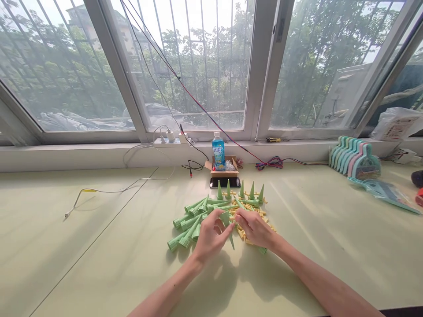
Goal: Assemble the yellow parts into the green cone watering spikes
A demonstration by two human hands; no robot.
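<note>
My left hand (pixel 210 235) is closed around a light green plastic cone (pixel 225 218), whose wide end faces up and whose narrow tip points down. Close beside it, my right hand (pixel 257 229) pinches a small yellow plastic peg against the cone's side; my fingers cover most of the peg. To the left of my hands lies a pile of green cones (pixel 188 223), overlapping each other. Loose yellow pegs (pixel 243 233) are spread beneath and around my right hand. Behind them, several green cones (pixel 242 189) stand upright in a row, with yellow pegs showing near their bases.
A black phone (pixel 225 182) lies behind the cones, before a small cardboard box (pixel 216 173) with a blue bottle (pixel 218 152). Cables (pixel 271 163) run along the sill and table (pixel 99 246). Pastel hanger-shaped pieces (pixel 355 157) stand at the right, near a plastic packet (pixel 383 191).
</note>
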